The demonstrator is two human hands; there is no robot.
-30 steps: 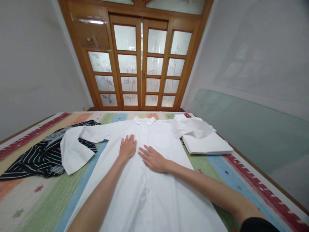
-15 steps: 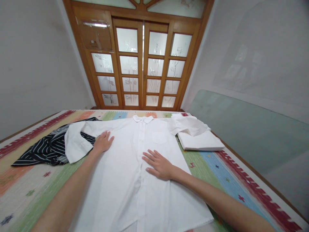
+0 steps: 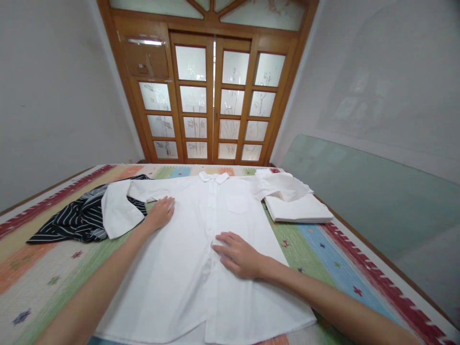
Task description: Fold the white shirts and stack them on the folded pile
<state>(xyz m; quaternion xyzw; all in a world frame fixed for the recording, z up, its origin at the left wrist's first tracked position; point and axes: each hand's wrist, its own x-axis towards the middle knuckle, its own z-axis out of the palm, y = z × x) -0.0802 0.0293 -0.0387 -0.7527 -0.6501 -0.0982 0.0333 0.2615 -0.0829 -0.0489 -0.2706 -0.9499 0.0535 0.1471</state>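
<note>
A white short-sleeved shirt (image 3: 179, 268) lies spread front side up, its collar at the far end and its hem towards me. My left hand (image 3: 161, 213) rests on the shirt's left side, just below the sleeve, fingers slightly bent on the cloth. Near the button placket, my right hand (image 3: 239, 255) lies on the front with its fingers loosely apart. A small wrinkle runs down the placket by its fingertips. The shirt's left sleeve (image 3: 122, 211) overlaps a black-and-white striped garment (image 3: 77, 218). The right sleeve (image 3: 282, 186) reaches over a folded white stack (image 3: 302, 211).
Beneath everything is a colourful striped cloth (image 3: 43, 282) with star patterns, on a flat surface. A pale green panel (image 3: 359, 191) leans along the right wall. Wooden doors with glass panes (image 3: 194, 98) stand beyond the far edge.
Both hands have shifted slightly, the left to the right and the right a little towards me. The shirt's lower left part has moved, and its hem now lies flatter and shows more fully.
</note>
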